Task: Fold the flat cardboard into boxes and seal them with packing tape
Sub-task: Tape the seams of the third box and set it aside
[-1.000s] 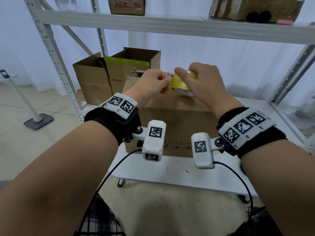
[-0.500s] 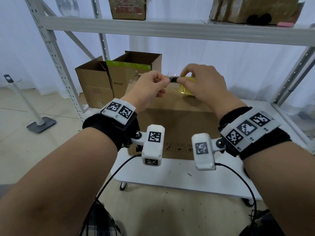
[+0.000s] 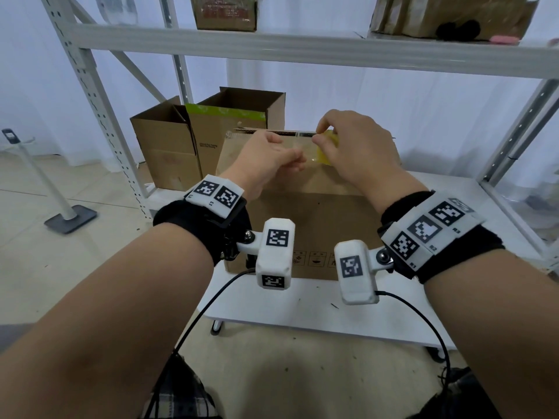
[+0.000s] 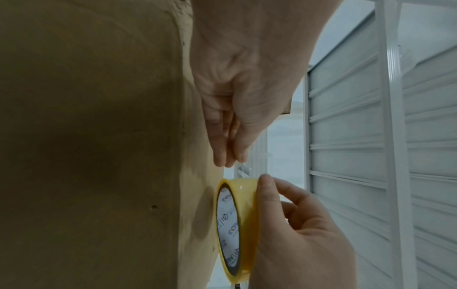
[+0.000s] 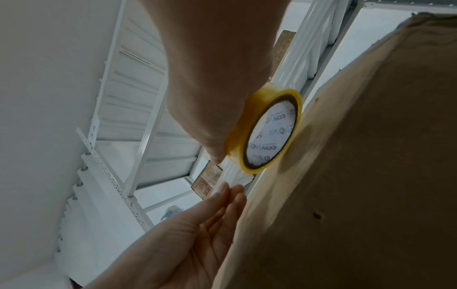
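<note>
Head view shows my right hand (image 3: 351,146) holding the yellow tape roll (image 3: 325,148) just above the top of the folded cardboard box (image 3: 302,225), which stands on the white shelf board (image 3: 302,309). I think the roll is kept low and near the far edge so that the strip can start there and run along the closed flaps. From the left wrist view, my right thumb lies over the outer band of the tape roll (image 4: 236,228) and the other fingers curl behind it, so this hand has a firm hold on the roll. My left hand (image 4: 237,109) has its fingers (image 4: 223,154) almost straight and pressed together, tips pointing to the roll; a thin clear strip seems to run between them and the roll, but I cannot tell surely if they pinch it or only touch it. The roll is just beside these fingertips, with its side close against the cardboard. Two open boxes (image 3: 211,137) stand behind, to the left.
</note>
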Demonstrator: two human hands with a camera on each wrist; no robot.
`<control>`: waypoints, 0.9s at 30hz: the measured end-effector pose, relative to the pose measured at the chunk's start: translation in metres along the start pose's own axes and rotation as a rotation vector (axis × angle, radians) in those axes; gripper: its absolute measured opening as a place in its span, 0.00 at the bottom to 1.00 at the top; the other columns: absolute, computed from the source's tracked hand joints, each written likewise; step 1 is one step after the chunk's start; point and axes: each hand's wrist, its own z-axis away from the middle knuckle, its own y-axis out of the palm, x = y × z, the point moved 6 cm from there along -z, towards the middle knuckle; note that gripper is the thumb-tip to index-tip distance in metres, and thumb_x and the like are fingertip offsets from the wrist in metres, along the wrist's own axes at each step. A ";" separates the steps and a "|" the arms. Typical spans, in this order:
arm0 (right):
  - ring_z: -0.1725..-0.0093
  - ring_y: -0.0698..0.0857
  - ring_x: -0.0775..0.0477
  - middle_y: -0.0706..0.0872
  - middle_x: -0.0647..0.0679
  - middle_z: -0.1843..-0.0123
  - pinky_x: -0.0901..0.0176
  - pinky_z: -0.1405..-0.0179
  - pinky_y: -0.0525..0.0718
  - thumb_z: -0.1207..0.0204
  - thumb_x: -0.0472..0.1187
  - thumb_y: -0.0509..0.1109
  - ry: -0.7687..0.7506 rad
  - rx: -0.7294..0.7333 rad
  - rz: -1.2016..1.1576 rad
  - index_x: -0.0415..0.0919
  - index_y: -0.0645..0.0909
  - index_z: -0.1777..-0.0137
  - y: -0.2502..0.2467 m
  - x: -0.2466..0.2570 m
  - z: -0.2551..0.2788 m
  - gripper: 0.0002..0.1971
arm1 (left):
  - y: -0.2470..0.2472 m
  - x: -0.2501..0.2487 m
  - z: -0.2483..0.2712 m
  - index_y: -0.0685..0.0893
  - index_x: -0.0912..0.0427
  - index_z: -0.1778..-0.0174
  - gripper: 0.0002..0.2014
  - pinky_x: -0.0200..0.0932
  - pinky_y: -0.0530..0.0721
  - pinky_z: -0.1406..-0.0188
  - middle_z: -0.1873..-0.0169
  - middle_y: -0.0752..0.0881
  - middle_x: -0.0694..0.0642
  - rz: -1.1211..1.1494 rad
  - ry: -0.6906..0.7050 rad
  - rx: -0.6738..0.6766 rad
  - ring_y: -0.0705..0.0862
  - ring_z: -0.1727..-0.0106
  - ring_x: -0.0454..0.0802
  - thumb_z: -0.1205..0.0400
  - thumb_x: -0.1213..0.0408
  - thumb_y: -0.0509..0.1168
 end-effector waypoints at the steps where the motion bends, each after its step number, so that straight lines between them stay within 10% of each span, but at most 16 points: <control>1: 0.44 0.80 0.45 0.84 0.48 0.44 0.55 0.53 0.70 0.15 0.49 0.62 -0.010 0.000 0.006 0.46 0.80 0.40 -0.001 0.001 0.001 0.11 | -0.001 0.001 0.000 0.69 0.68 0.35 0.21 0.37 0.89 0.62 0.60 0.89 0.63 0.002 -0.014 0.000 0.89 0.66 0.47 0.20 0.73 0.70; 9: 0.45 0.81 0.46 0.84 0.49 0.44 0.54 0.50 0.72 0.17 0.50 0.64 -0.046 -0.018 -0.007 0.46 0.82 0.41 -0.003 0.002 0.001 0.11 | -0.008 -0.001 -0.004 0.80 0.62 0.37 0.18 0.37 0.86 0.66 0.61 0.86 0.52 -0.228 0.043 0.109 0.84 0.66 0.41 0.21 0.62 0.73; 13: 0.45 0.81 0.46 0.85 0.50 0.45 0.54 0.50 0.73 0.17 0.52 0.64 -0.077 0.000 -0.018 0.46 0.82 0.41 -0.001 0.006 0.001 0.13 | -0.005 -0.003 -0.002 0.80 0.66 0.38 0.16 0.37 0.87 0.53 0.56 0.87 0.54 -0.193 0.114 0.098 0.87 0.59 0.42 0.20 0.65 0.71; 27: 0.57 0.77 0.53 0.79 0.57 0.61 0.57 0.59 0.74 0.20 0.48 0.66 -0.021 0.045 -0.190 0.50 0.83 0.47 0.006 -0.003 0.001 0.07 | -0.006 -0.017 -0.002 0.84 0.64 0.55 0.07 0.38 0.87 0.63 0.65 0.87 0.59 -0.300 0.180 0.026 0.85 0.68 0.45 0.19 0.76 0.61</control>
